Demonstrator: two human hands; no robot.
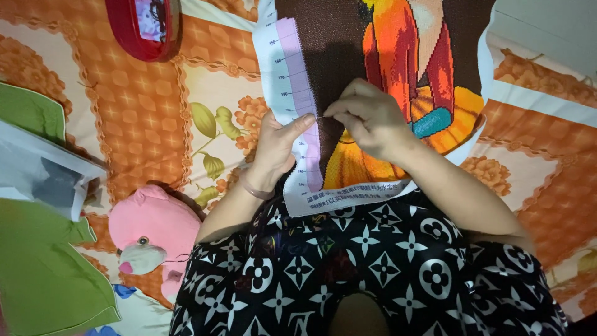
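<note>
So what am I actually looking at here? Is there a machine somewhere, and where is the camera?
There is no machine. A person wears a camera on the head, and it looks down at their own lap and two bare hands. That is why the patterned black-and-white clothing fills the bottom of the picture.

Across the lap lies a cross-stitch cloth with a dark brown ground, an orange and red figure, and a white edge with a printed scale. The left hand holds that edge with the thumb on top. The right hand pinches something fine at the cloth, likely a needle or thread, too small to tell.

Underneath is an orange flowered bedcover. On it sit a pink plush toy, green fabric, a clear plastic bag and a red-framed object.
</note>
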